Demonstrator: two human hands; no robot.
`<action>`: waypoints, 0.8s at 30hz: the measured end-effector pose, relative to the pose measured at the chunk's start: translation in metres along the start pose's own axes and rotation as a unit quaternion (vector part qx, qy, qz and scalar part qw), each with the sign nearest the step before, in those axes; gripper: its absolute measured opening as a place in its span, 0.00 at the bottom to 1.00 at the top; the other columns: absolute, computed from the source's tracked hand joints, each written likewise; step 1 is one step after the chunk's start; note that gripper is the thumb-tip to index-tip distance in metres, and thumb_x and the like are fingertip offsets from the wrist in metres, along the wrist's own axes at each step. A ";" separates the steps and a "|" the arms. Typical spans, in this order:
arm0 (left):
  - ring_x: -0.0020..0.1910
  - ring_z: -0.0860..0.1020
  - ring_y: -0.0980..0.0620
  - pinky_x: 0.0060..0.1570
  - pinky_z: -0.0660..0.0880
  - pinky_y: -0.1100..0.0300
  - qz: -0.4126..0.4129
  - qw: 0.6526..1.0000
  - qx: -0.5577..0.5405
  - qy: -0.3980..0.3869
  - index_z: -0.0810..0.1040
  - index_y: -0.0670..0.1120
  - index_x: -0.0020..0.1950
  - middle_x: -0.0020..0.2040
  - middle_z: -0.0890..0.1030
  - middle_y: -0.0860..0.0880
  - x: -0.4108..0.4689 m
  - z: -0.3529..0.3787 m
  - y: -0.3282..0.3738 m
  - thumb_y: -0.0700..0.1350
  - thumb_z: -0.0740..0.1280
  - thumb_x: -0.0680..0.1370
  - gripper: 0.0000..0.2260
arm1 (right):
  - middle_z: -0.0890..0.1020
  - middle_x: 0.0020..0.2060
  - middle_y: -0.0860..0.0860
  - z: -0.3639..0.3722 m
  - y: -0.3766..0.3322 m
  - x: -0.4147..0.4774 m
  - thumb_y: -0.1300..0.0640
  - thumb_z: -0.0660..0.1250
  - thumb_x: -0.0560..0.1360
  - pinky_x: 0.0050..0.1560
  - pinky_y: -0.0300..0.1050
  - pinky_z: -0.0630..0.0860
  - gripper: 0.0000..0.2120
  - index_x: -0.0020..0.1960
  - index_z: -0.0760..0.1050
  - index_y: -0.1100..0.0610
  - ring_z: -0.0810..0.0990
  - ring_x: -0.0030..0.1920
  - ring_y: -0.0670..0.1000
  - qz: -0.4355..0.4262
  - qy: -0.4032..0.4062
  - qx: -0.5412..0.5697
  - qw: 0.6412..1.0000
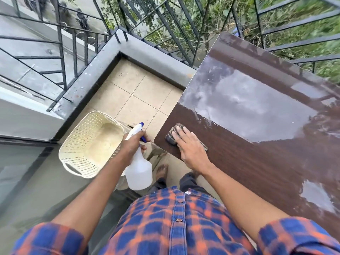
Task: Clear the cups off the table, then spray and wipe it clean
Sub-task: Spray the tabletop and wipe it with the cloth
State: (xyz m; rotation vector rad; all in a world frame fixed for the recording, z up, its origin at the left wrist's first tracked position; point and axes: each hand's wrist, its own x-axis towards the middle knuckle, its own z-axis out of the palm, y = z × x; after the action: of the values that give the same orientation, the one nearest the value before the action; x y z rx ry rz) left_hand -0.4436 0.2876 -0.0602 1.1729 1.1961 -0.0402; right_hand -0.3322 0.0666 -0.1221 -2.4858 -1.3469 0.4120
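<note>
1. A brown table point(257, 144) stands in the corner of a tiled balcony, its far edge close to a black railing point(63, 70). A wet sheen covers much of its top. Left of the table sits a cream basket point(88, 144) (whatever it rests on is mostly hidden behind the left arm).
2. The right hand point(189, 146) lies flat on a dark cloth point(173, 135) at the table's near left corner. Its fingers are straight, close side by side, and press down. The hand covers most of the cloth, which may be a folded rag or a sponge.
3. The left hand point(133, 142) holds a white spray bottle point(138, 170) in the air just off the table's edge, between basket and table. Its fingers are curled round the neck, below the blue nozzle.
4. Count: one table, one basket, one spray bottle, one cloth, two hands.
</note>
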 end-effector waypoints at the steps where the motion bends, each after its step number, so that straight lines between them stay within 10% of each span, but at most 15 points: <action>1: 0.24 0.73 0.47 0.29 0.69 0.59 0.000 1.000 -0.003 -0.001 0.80 0.42 0.41 0.40 0.85 0.44 0.000 0.001 0.001 0.48 0.69 0.79 0.11 | 0.63 0.79 0.51 -0.003 -0.002 0.007 0.59 0.59 0.82 0.76 0.58 0.60 0.25 0.78 0.64 0.52 0.60 0.79 0.56 0.018 0.004 -0.004 1.000; 15: 0.24 0.71 0.48 0.28 0.68 0.60 0.006 0.993 0.047 -0.106 0.79 0.43 0.42 0.44 0.85 0.41 0.003 0.016 0.024 0.50 0.68 0.80 0.12 | 0.64 0.79 0.50 -0.002 -0.002 -0.030 0.56 0.62 0.79 0.77 0.54 0.60 0.28 0.79 0.64 0.51 0.62 0.78 0.54 -0.095 -0.042 -0.013 0.994; 24: 0.25 0.71 0.48 0.29 0.68 0.61 0.016 0.996 0.032 -0.085 0.79 0.45 0.39 0.43 0.85 0.42 0.006 0.042 0.050 0.50 0.69 0.79 0.12 | 0.56 0.81 0.52 -0.064 0.091 0.068 0.54 0.54 0.84 0.78 0.59 0.55 0.26 0.81 0.57 0.53 0.55 0.80 0.58 0.162 0.031 -0.032 0.986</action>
State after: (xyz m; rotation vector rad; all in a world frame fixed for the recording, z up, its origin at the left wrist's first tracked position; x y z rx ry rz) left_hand -0.3833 0.2831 -0.0351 1.2192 1.0322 -0.1536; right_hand -0.2035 0.0691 -0.1052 -2.7537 -0.9469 0.3606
